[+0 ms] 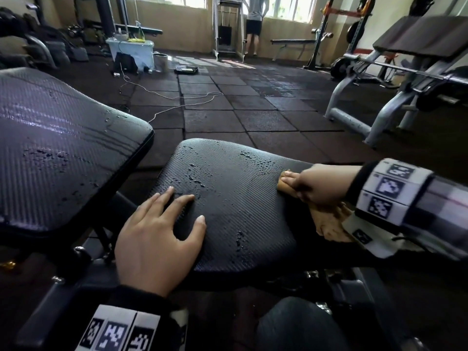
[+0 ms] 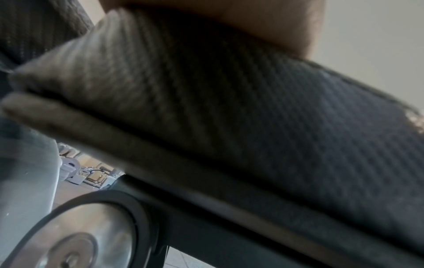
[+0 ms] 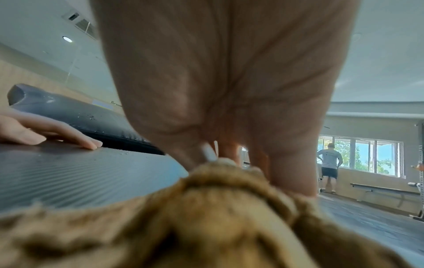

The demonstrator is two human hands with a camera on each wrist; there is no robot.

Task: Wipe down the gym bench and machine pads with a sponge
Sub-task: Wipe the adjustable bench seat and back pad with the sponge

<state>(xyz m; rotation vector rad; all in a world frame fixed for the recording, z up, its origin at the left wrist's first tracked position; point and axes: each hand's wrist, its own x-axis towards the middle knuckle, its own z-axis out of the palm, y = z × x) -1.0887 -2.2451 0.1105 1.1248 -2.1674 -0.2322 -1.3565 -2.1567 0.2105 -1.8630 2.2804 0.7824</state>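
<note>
A black textured bench seat pad lies before me, dotted with water drops. The tilted black back pad to its left is wet too. My left hand rests flat on the seat's near left edge, fingers spread and straight. At the seat's right edge my right hand grips a tan, ragged sponge and presses it on the pad. In the right wrist view the sponge fills the lower frame under my palm. The left wrist view shows only the seat pad's side from below.
The bench's metal frame runs under the pads. Dark rubber floor tiles stretch ahead with a white cable across them. A grey machine frame stands at right. A plastic tub and a standing person are at the back.
</note>
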